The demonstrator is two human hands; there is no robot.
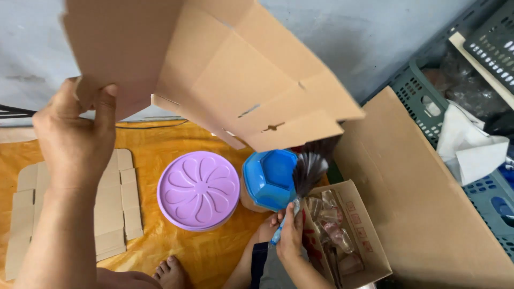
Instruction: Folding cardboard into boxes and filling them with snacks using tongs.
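A half-folded cardboard box (214, 69) is held up by the left hand (75, 134), fingers clamped on its flap, unassembled, while a brush (302, 182) is gripped below by the right hand (289, 235).

Plain brown cardboard box (235, 69); lilac lid (198, 190) with petal pattern; bright blue bowl (270, 176); orange-yellow floor cloth (155, 144).

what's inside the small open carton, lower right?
Small carton holds clear plastic-wrapped items, reddish bits showing. What they are, and anything beneath them, can't be made out.
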